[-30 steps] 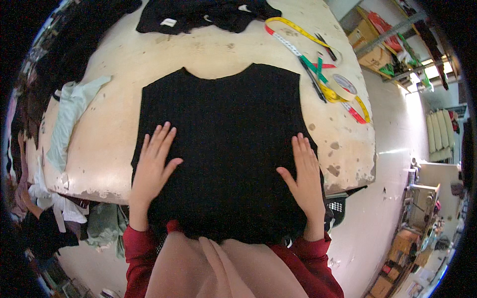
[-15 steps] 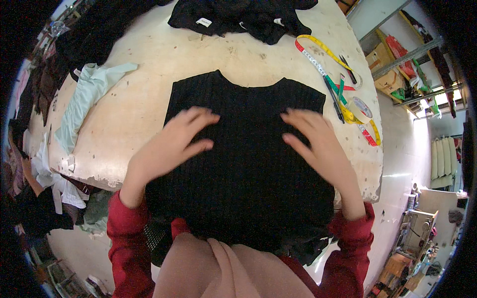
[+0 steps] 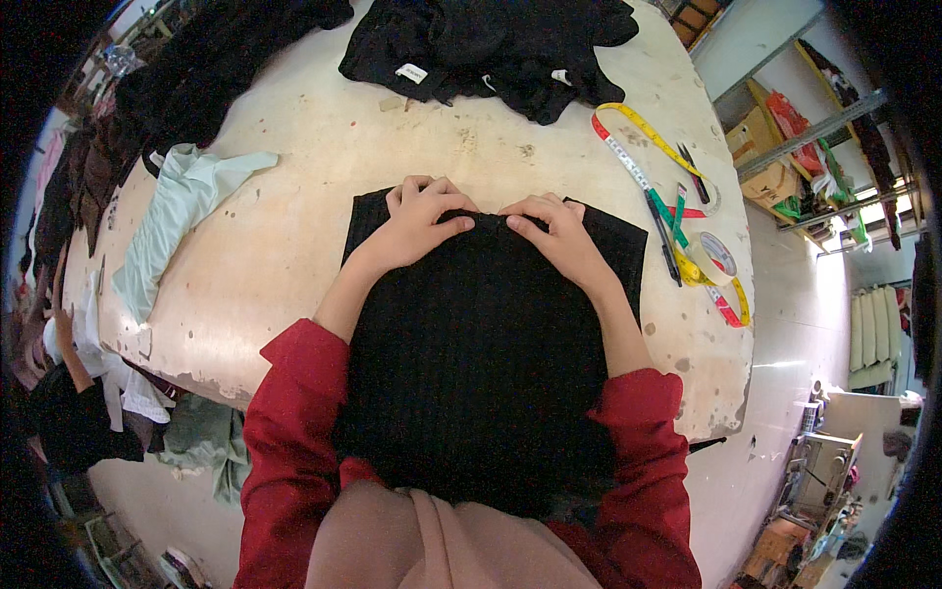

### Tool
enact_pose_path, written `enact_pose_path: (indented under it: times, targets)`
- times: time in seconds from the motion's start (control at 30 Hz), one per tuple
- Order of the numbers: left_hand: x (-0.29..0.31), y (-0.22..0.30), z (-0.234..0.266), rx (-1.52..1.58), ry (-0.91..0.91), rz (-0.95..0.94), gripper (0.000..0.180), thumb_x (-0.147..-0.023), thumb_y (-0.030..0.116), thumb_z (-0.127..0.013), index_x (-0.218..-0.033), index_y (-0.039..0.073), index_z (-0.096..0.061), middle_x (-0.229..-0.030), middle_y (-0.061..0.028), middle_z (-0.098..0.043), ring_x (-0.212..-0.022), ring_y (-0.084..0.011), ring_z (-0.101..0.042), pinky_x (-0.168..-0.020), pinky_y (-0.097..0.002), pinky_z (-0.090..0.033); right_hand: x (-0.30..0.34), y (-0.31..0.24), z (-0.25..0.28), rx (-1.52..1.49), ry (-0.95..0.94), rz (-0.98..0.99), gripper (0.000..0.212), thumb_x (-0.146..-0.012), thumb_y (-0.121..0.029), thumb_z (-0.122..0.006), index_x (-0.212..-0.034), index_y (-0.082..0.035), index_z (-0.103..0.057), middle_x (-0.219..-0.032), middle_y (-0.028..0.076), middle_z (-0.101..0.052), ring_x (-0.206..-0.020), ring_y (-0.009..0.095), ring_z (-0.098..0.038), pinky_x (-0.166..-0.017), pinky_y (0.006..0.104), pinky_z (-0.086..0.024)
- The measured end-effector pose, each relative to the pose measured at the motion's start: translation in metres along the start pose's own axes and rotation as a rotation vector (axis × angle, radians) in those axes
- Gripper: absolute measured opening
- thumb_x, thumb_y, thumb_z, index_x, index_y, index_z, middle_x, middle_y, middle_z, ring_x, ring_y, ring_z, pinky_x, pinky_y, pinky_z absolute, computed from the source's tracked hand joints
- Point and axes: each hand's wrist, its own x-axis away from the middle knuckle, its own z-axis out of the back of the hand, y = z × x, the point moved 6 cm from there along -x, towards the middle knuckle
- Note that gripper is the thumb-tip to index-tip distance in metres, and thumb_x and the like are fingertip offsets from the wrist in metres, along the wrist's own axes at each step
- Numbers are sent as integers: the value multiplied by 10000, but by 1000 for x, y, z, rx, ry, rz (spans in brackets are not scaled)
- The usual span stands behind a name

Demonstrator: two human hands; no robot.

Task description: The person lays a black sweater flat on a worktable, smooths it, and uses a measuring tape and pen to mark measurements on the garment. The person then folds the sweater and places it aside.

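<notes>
A black sleeveless ribbed garment (image 3: 481, 353) lies spread over the table's near edge, its lower part hanging toward my body. My left hand (image 3: 424, 224) pinches the garment's neckline edge left of centre, thumb on the near side and fingers curled beyond it. A short way to the right, my right hand (image 3: 556, 234) grips the same neckline between thumb and fingers. Between the two hands runs a short stretch of the neck edge. Both shoulder parts of the garment lie flat outside my hands.
Right of the garment lie a tape measure (image 3: 628, 147), a pen (image 3: 664, 236) and a tape roll (image 3: 712, 257). Black garments (image 3: 491, 49) with white labels sit at the table's far side. Pale green cloth (image 3: 182, 221) is on the left, near another person's arm (image 3: 71, 348).
Both hands have moved forward and inward, from hovering over the garment's chest to taking hold of its neckline. In the picture, the table and things on it sit slightly lower.
</notes>
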Motion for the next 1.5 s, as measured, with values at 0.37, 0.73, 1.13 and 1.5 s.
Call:
enact_pose_path:
  times: [0.37,0.73,1.13,1.5]
  targets:
    - [1,10,-2,19,103,-12,217,-905,322,-628,-1085,207,-664,-1154,20,-632,-1292,-306,-354,-1094,-524,-162,-3,0,0,-98,28,31,361,-938,-183,-605,-1280,-167,-491,-916,-28,-685,-962,114,-599,-1022,401,-217]
    - [-14,4,-12,-10,344,-93,229,-909,418,-632,-1000,233,-729,-991,28,-664,-1212,-256,-413,-1085,-545,-121,-8,6,4,-103,147,78,383,-918,-162,-627,-1276,-152,-491,-969,14,-715,-988,148,-626,-1069,386,-248]
    - [22,-78,77,-200,324,-216,511,-882,401,-684,-1205,9,-621,-1132,-115,-644,-1056,-220,-597,-939,-340,-458,34,45,96,698,139,-24,611,-889,-494,-607,-1249,-2,-591,-1155,210,-657,-1065,369,-637,-945,423,-488]
    - [0,-46,142,7,110,130,419,-851,372,-727,-971,-22,-653,-651,22,-514,-561,-94,-478,-500,-298,-415,6,40,169,277,341,-370,298,-847,-177,-709,-1044,41,-661,-732,87,-697,-588,133,-684,-556,256,-550]
